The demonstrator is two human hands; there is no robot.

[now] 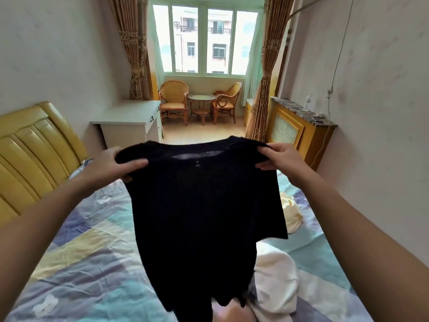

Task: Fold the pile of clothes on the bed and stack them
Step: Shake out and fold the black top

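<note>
A black shirt (199,205) is held up in the air above the bed (88,263), in the middle of the view. Its left shoulder is pinched by the left hand (116,163), with the thumb lying along the near side of the cloth and the other fingers hidden behind it. Its right shoulder is gripped in the same way by the right hand (282,162), the thumb in front and the fingers curled over the top edge. Both forearms are stretched forward and raised, well apart, so the shirt is spread wide and hangs straight down. Under its lower edge a white garment (276,282) is seen, crumpled on the near right part of the bed. A pale yellow garment (291,212) is lying farther to the right. A yellow headboard (30,149) is placed at the left.
</note>
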